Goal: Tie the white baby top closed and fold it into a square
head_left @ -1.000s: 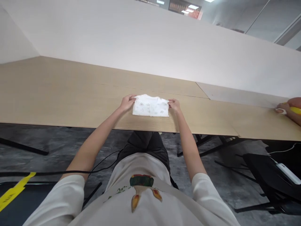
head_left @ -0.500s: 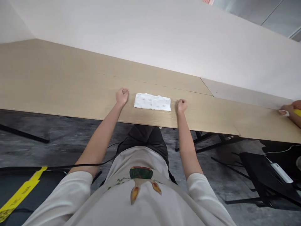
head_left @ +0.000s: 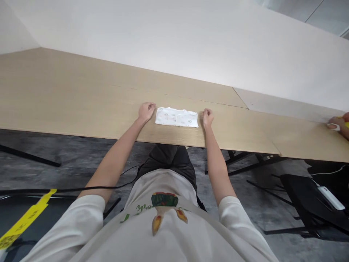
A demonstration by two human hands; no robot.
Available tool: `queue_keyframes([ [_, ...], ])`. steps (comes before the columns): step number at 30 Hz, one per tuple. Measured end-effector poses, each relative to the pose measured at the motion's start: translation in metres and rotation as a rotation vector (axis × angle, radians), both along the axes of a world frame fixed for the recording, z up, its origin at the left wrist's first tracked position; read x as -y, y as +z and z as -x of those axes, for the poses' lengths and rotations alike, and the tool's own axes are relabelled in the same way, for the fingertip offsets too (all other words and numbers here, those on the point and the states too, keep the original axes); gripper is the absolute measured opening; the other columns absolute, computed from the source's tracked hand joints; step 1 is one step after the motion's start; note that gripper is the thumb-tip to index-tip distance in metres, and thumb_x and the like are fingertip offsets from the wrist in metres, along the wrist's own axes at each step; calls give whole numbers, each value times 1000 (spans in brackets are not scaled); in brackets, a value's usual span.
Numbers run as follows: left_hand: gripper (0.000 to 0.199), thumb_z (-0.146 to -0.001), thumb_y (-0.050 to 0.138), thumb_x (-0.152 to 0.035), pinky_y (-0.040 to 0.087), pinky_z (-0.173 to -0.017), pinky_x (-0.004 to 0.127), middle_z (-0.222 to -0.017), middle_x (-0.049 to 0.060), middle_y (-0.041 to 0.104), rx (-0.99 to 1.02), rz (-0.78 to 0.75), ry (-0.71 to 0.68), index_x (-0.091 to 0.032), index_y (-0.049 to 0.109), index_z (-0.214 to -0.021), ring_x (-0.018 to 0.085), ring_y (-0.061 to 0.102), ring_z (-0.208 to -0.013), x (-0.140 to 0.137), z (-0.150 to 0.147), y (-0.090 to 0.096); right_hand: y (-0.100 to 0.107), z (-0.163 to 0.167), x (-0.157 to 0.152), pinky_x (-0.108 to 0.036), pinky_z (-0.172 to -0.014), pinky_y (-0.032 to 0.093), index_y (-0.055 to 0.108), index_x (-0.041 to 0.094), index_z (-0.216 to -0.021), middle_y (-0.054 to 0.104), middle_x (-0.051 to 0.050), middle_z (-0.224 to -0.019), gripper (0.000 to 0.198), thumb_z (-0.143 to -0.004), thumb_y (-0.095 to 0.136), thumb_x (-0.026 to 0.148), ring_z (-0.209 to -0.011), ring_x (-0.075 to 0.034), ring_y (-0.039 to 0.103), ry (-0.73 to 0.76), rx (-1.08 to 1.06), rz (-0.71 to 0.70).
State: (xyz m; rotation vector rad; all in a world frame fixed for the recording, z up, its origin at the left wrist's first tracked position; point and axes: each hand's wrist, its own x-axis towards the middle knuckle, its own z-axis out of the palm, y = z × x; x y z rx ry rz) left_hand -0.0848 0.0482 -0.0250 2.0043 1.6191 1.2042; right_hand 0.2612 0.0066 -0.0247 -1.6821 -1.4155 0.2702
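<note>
A folded white cloth (head_left: 176,117) with small faint prints lies flat on the wooden tabletop (head_left: 81,98) in front of me, a long rectangle with a fold line near its middle. Just off its left end is my left hand (head_left: 146,111), fingers curled in and the tips close to the cloth's upper left corner. My right hand (head_left: 208,118) rests a short way beyond the right end, its fingers also curled. Neither hand shows anything held, and both seem apart from the cloth.
A pale partition (head_left: 174,43) rises behind the table. At the far right, another person's hand (head_left: 336,125) is on the table. A black chair (head_left: 302,196) with a white device (head_left: 331,197) stands lower right. Lower left, yellow tape (head_left: 27,218) lies on a dark chair, beside a black cable (head_left: 68,190).
Both my hands have moved inward, closer to the ends of the cloth, the right one also slightly farther from me. The cloth stays in place.
</note>
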Motion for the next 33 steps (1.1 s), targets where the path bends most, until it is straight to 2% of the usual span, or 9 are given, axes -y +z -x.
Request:
queue_keyframes([
  [4, 25, -78, 59, -36, 41, -91, 39, -95, 12, 64, -190, 51, -174, -14, 68, -88, 26, 55, -95, -4, -18, 7, 7, 25, -6, -36, -92, 44, 67, 12, -97, 68, -14, -101, 28, -78, 57, 29, -97, -23, 61, 88, 89, 97],
  [8, 21, -75, 64, -30, 41, -95, 39, -103, 12, 62, -135, -17, -224, -14, 64, -88, 25, 54, -100, -6, -24, 34, 32, 31, -9, -36, -91, 43, 68, 12, -82, 68, -13, -94, 14, -72, 61, 20, -93, -24, 61, 136, 179, 88],
  [12, 22, -80, 59, -30, 44, -90, 35, -103, 10, 63, -47, -86, -268, -11, 60, -93, 20, 57, -96, 6, -17, 99, 82, 17, -9, -32, -84, 47, 64, 13, -84, 65, -8, -87, 16, -80, 54, 24, -88, -19, 60, 207, -4, -135],
  [16, 33, -87, 49, -34, 42, -85, 31, -102, 9, 62, -53, -323, -294, -3, 55, -96, 18, 58, -100, 30, -8, 178, 154, -3, 4, -32, -79, 47, 61, 14, -85, 61, -5, -86, 24, -89, 49, 34, -93, -18, 59, 322, -59, -471],
  [19, 47, -90, 25, -37, 38, -76, 35, -94, 5, 55, -153, -495, -273, 2, 49, -102, 28, 59, -101, 49, -1, 225, 208, -16, 20, -33, -77, 46, 61, 16, -85, 62, -5, -90, 32, -92, 44, 43, -94, -18, 60, 377, 2, -645],
  [22, 58, -87, 5, -32, 30, -68, 36, -85, 3, 47, -224, -587, -263, 4, 44, -108, 35, 58, -99, 61, 3, 251, 245, -24, 33, -32, -72, 44, 61, 19, -85, 62, -5, -90, 39, -93, 36, 48, -88, -16, 60, 376, 67, -679],
  [24, 59, -87, 5, -32, 28, -67, 36, -83, 2, 45, -257, -543, -292, 6, 44, -111, 34, 58, -97, 62, 4, 254, 250, -25, 36, -30, -68, 44, 60, 19, -85, 60, -3, -83, 33, -92, 44, 46, -80, -13, 59, 324, 80, -611],
  [27, 51, -89, 34, -42, 37, -73, 37, -84, 3, 50, -289, -338, -295, 4, 50, -106, 26, 61, -91, 50, 2, 233, 225, -20, 32, -29, -66, 45, 60, 16, -85, 56, -1, -71, 19, -87, 57, 35, -70, -11, 56, 249, 109, -408],
  [33, 35, -73, 68, -42, 45, -83, 33, -83, 6, 63, -413, 2, -241, -15, 64, -94, 23, 60, -88, -3, -7, 129, 115, -4, -4, -32, -74, 48, 64, 11, -77, 64, -6, -75, 16, -77, 67, 26, -75, -18, 59, 283, 252, 46],
])
